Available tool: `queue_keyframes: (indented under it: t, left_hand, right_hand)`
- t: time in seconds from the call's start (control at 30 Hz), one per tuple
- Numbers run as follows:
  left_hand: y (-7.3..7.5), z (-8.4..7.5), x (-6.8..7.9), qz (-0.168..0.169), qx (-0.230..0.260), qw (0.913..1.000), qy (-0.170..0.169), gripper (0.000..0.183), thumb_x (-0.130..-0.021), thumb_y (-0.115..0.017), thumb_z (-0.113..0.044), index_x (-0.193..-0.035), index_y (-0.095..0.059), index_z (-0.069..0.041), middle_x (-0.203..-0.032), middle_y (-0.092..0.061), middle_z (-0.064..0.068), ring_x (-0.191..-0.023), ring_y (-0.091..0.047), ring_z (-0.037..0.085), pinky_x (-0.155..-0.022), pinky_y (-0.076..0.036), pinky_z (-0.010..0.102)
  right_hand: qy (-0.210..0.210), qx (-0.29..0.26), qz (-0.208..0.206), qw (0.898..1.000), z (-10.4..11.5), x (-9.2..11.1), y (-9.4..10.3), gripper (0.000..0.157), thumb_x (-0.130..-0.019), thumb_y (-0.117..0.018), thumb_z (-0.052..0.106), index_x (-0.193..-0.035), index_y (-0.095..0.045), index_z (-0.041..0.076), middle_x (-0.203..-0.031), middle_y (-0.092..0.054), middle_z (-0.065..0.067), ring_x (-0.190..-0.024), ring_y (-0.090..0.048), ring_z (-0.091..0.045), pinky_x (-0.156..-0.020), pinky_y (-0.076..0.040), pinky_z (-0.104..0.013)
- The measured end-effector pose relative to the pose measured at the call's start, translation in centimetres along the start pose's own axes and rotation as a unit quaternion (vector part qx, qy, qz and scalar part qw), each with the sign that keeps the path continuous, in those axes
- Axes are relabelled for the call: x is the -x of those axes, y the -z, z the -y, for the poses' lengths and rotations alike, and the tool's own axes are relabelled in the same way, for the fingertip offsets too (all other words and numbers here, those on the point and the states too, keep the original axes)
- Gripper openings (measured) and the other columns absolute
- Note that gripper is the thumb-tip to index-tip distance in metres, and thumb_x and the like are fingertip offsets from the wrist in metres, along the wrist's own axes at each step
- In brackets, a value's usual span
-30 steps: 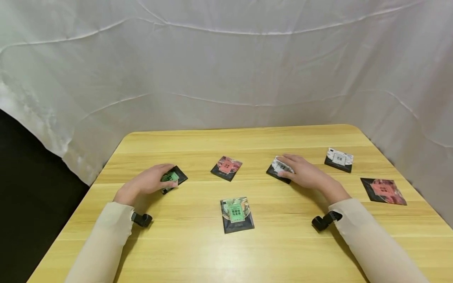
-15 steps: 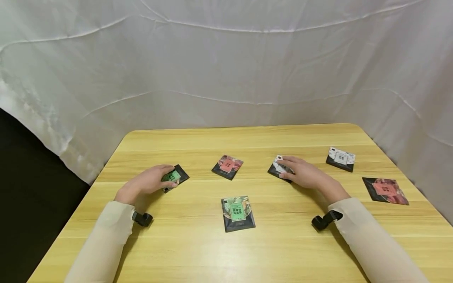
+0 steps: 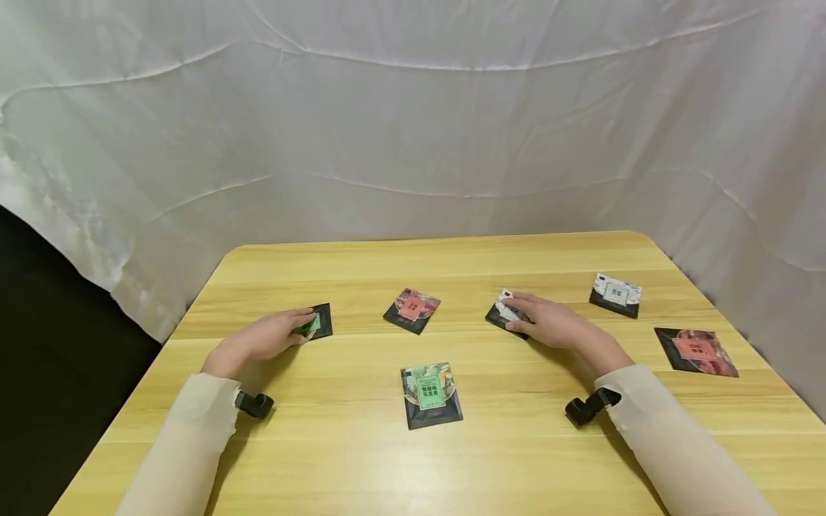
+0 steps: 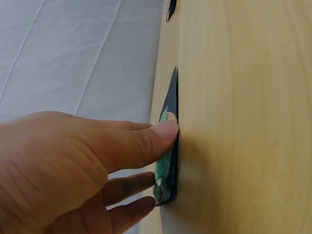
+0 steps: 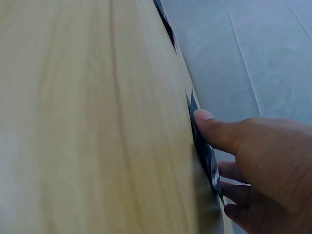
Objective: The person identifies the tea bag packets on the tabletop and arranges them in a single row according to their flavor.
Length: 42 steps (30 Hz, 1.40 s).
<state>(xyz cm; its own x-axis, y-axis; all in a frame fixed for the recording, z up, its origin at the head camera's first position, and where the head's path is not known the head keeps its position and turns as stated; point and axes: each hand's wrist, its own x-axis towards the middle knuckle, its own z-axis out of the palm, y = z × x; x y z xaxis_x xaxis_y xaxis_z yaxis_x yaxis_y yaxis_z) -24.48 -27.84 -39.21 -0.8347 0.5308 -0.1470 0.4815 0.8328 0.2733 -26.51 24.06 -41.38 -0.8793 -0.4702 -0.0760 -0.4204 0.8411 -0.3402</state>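
My left hand holds a black-and-green sachet at the left of the table, thumb along its near edge and fingers at the far side. In the left wrist view, the thumb presses on this sachet close to the tabletop. Farther right, my right hand grips a black-and-white sachet between thumb and fingertips, covering its right part. The right wrist view shows that sachet edge-on, with a dark shadow beneath. Between the hands lies a black-and-red sachet.
A green-labelled sachet lies nearer the front, in the middle of the wooden table. At the right are another white-topped sachet and another red one. A pale curtain hangs behind the table.
The left hand has turned its sachet, whose edges now lie squarer to the table, and shifted slightly left. The right hand stays on its sachet with little movement. The head view has tilted slightly.
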Motion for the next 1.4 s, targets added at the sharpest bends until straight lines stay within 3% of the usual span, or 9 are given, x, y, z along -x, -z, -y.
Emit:
queue_keyframes:
  t: [0.13, 0.3, 0.57, 0.77, 0.97, 1.13, 1.4]
  left_hand:
    - [-0.4, 0.1, -0.1, -0.002, 0.037, 0.9990, 0.025, 0.064, -0.100, -0.058, -0.035, -0.147, -0.040, 0.003, -0.151, -0.035, 0.025, -0.136, -0.034, 0.046, -0.108, -0.031, 0.058]
    - [-1.1, 0.1, -0.7, -0.037, 0.047, 0.9974, 0.042, 0.069, -0.097, -0.056, -0.050, -0.143, -0.046, -0.001, -0.145, -0.043, 0.025, -0.133, -0.039, 0.045, -0.107, -0.032, 0.059]
    - [-1.7, -0.2, -1.0, -0.074, 0.058, 0.9936, 0.062, 0.057, -0.095, -0.061, -0.048, -0.132, -0.053, -0.006, -0.137, -0.048, 0.019, -0.122, -0.051, 0.041, -0.099, -0.041, 0.057]
    - [-1.8, 0.2, -0.9, -0.079, 0.059, 0.9943, 0.041, 0.041, -0.096, -0.063, -0.038, -0.122, -0.055, -0.006, -0.128, -0.051, 0.016, -0.112, -0.056, 0.036, -0.093, -0.045, 0.053]
    - [-1.4, 0.6, -0.6, -0.080, 0.063, 0.9945, 0.021, 0.031, -0.095, -0.067, -0.027, -0.116, -0.058, -0.007, -0.125, -0.054, 0.016, -0.112, -0.056, 0.034, -0.093, -0.045, 0.053]
    - [-0.8, 0.9, -0.4, -0.083, 0.048, 0.9951, 0.023, 0.042, -0.093, -0.070, -0.024, -0.126, -0.058, -0.002, -0.131, -0.053, 0.022, -0.121, -0.051, 0.041, -0.099, -0.041, 0.056]
    - [-0.2, 1.4, -0.1, -0.057, 0.024, 0.9960, 0.065, 0.064, -0.096, -0.065, -0.029, -0.144, -0.042, 0.005, -0.142, -0.041, 0.033, -0.128, -0.040, 0.050, -0.103, -0.035, 0.061]
  right_hand:
    - [-0.001, 0.001, 0.000, 1.000, 0.0, 0.0, -0.1, 0.061, -0.102, -0.051, 0.043, -0.153, -0.036, 0.012, -0.155, -0.029, -0.022, -0.137, -0.033, -0.046, -0.108, -0.026, -0.063]
    - [0.003, 0.004, 0.000, 1.000, 0.1, 0.1, -0.1, 0.061, -0.102, -0.050, 0.042, -0.153, -0.036, 0.011, -0.154, -0.030, -0.023, -0.136, -0.033, -0.046, -0.108, -0.027, -0.063]
    - [0.002, 0.006, -0.002, 1.000, 0.3, 0.1, 0.0, 0.060, -0.102, -0.051, 0.039, -0.153, -0.036, 0.010, -0.154, -0.030, -0.023, -0.136, -0.033, -0.047, -0.107, -0.026, -0.064]
    - [0.003, 0.008, -0.001, 1.000, 0.2, 0.0, -0.1, 0.059, -0.103, -0.051, 0.038, -0.153, -0.036, 0.010, -0.154, -0.030, -0.024, -0.135, -0.034, -0.047, -0.107, -0.027, -0.063]
    - [0.007, 0.008, -0.005, 1.000, 0.1, 0.0, -0.1, 0.059, -0.102, -0.051, 0.038, -0.152, -0.037, 0.010, -0.154, -0.031, -0.024, -0.135, -0.034, -0.047, -0.108, -0.027, -0.062]
    - [0.008, 0.006, -0.006, 1.000, 0.1, 0.0, -0.1, 0.059, -0.102, -0.052, 0.038, -0.152, -0.037, 0.009, -0.153, -0.031, -0.024, -0.136, -0.034, -0.047, -0.108, -0.027, -0.062]
    - [0.005, 0.006, -0.009, 1.000, 0.0, 0.1, 0.0, 0.060, -0.102, -0.052, 0.038, -0.152, -0.037, 0.009, -0.153, -0.032, -0.024, -0.136, -0.034, -0.046, -0.108, -0.027, -0.062]
